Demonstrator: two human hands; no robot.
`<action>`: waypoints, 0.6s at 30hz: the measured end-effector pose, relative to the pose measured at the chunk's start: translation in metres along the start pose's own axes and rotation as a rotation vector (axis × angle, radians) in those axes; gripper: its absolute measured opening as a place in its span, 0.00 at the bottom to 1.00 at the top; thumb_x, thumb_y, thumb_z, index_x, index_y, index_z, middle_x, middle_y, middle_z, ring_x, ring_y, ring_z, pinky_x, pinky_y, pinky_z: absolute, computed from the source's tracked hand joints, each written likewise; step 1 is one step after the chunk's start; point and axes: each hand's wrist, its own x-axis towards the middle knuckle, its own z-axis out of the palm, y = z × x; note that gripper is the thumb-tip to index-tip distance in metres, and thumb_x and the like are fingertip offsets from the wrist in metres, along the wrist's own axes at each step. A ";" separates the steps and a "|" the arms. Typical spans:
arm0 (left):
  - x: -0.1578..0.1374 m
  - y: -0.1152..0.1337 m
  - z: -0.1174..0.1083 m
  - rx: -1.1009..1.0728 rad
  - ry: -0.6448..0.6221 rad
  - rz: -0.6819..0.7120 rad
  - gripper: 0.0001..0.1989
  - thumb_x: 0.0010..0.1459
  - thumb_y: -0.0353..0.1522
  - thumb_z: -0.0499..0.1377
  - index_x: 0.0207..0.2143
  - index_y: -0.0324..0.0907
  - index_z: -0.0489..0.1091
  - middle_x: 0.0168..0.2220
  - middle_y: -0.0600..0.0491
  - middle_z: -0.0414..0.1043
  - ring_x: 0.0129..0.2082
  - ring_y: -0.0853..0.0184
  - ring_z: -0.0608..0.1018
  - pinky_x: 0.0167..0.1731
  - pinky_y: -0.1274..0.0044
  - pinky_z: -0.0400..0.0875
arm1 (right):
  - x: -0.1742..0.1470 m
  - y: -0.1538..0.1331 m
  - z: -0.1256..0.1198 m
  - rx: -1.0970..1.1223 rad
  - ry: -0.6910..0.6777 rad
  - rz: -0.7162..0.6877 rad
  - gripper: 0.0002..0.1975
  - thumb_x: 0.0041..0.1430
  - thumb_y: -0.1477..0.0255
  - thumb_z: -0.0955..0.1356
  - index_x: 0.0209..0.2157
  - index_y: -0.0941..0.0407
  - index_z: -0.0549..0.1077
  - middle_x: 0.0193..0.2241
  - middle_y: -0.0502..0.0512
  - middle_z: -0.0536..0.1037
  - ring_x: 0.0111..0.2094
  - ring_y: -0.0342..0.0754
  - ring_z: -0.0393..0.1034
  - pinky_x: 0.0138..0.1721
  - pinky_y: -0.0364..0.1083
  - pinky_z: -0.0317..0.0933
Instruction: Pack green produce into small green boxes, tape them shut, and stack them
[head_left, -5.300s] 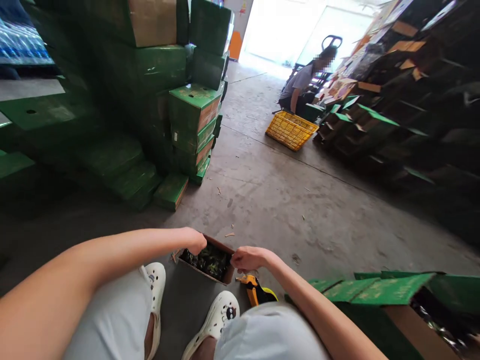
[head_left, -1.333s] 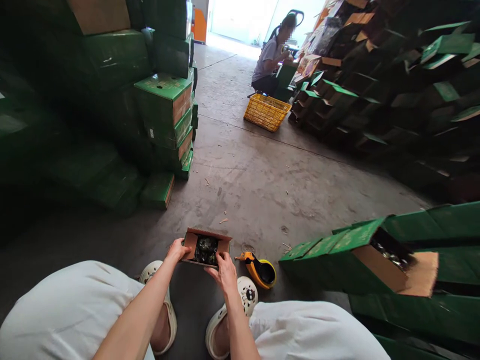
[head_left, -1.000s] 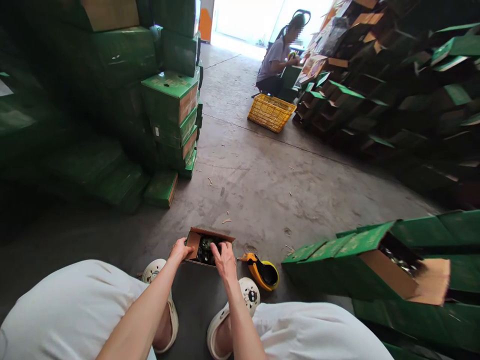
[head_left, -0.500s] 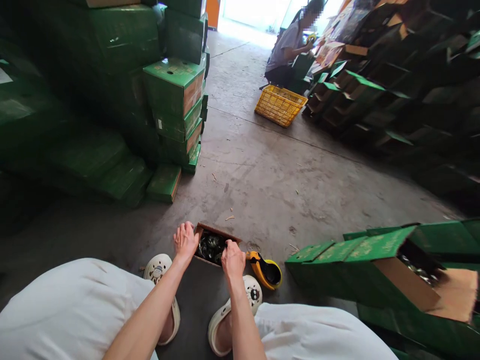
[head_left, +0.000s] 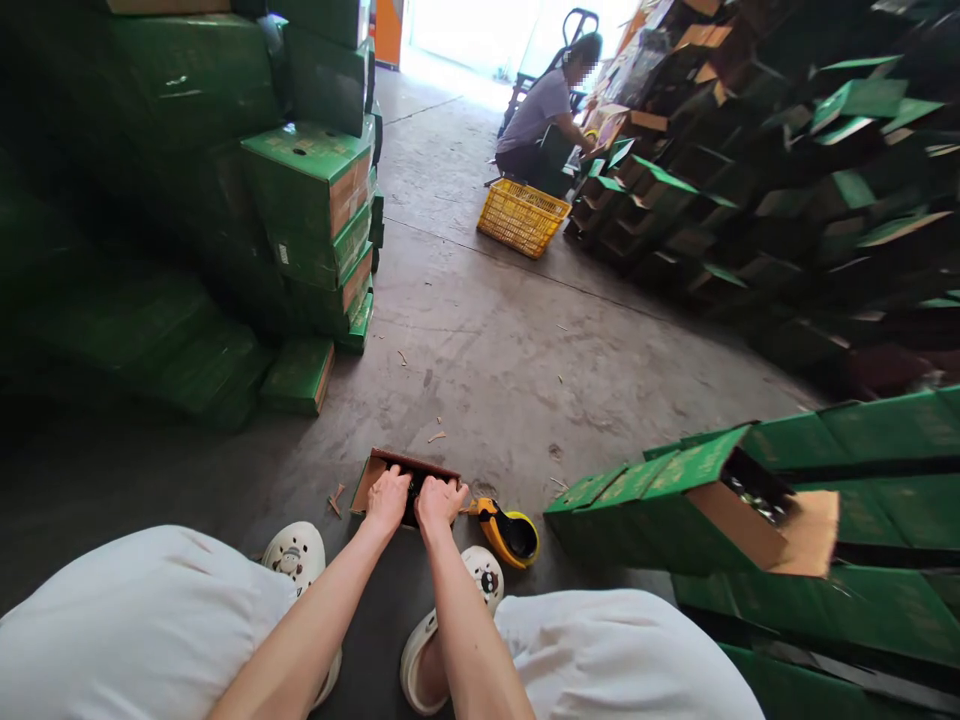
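Observation:
On the floor between my feet stands a small open cardboard box (head_left: 366, 482). Dark, shiny contents (head_left: 415, 484) show in the gap between my hands; their kind is not clear. My left hand (head_left: 388, 500) reaches over the near side into the box, its fingers bent and closed, tips hidden. Close beside it, my right hand (head_left: 439, 502) is bent down into the right part of the box, fingers curled, and what they grip cannot be seen. A yellow and black tape dispenser (head_left: 510, 533) lies on the floor just right of the box.
Green cartons (head_left: 307, 190) are stacked at the left. Closer on the right stands a row of green boxes (head_left: 637, 510), one with its flap open. Farther off, a person (head_left: 532, 120) sits by a yellow crate (head_left: 523, 218) and a heap of open boxes (head_left: 750, 200).
Both hands have moved from the box's two ends inward and down into it, now close together. The view has shifted right. The distant person's arms have lowered.

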 end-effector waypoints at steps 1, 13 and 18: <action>0.000 0.001 0.000 0.013 0.003 -0.004 0.20 0.71 0.25 0.50 0.57 0.46 0.76 0.54 0.44 0.74 0.51 0.59 0.79 0.46 0.73 0.74 | 0.001 0.001 0.000 -0.001 0.002 -0.001 0.14 0.65 0.74 0.65 0.44 0.55 0.82 0.44 0.66 0.85 0.54 0.63 0.71 0.55 0.60 0.49; -0.002 0.001 0.012 0.057 0.063 -0.020 0.19 0.71 0.26 0.52 0.57 0.47 0.75 0.54 0.46 0.74 0.50 0.62 0.80 0.43 0.75 0.75 | 0.003 0.032 0.001 -0.070 -0.071 -0.061 0.14 0.67 0.74 0.65 0.47 0.52 0.82 0.45 0.65 0.85 0.58 0.61 0.70 0.56 0.58 0.48; -0.004 0.001 0.014 0.079 0.071 -0.015 0.18 0.71 0.26 0.51 0.57 0.46 0.75 0.55 0.46 0.74 0.51 0.62 0.80 0.45 0.75 0.75 | 0.002 0.007 0.001 -0.089 -0.117 -0.057 0.16 0.69 0.70 0.65 0.49 0.55 0.83 0.50 0.71 0.83 0.59 0.67 0.70 0.63 0.67 0.43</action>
